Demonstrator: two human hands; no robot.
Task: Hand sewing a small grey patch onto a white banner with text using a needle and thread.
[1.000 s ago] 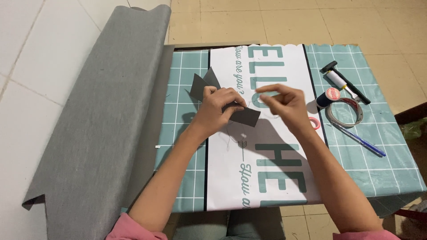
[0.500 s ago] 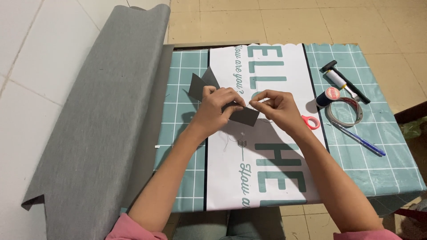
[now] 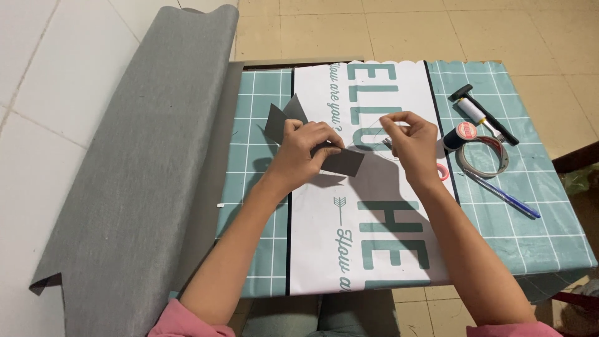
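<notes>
**Nearest: sleeves and forearms.** Pink cuffs at the bottom edge; both bare forearms reach forward over the table [image 3: 561,249], which wears a teal grid cloth with a white lettered banner [image 3: 374,249] laid down its middle.

**Left hand [image 3: 306,153].** Closed in a pinch on the dark grey fabric piece [image 3: 340,161], held just above the banner. A second dark flap [image 3: 284,118] juts out beyond the knuckles.

**Right hand [image 3: 412,140].** Fingertips drawn narrowly together, as on a needle or thread; the item itself is too fine to make out. A faint thread loop seems to show between the hands.

**Orientation of the fabric piece.** Long axis runs roughly left to right, tilted slightly; the free rectangular end points toward the right hand, the far flap points up and away to the left.

**Risks, as judgement.** The pinch covers only one end, so the free end could droop or twist and the layers slip out of register. Any thread between the hands could tangle or pull free if the hands part too quickly. A needle, if present, sits close to the left fingertips.

**Farther right.** Black thread spool [image 3: 458,134], tape ring [image 3: 483,156], blue pen [image 3: 502,195], black-handled tool [image 3: 483,114].

**Far left.** Grey fabric roll [image 3: 137,162] lies along the table edge over the tiled floor.
</notes>
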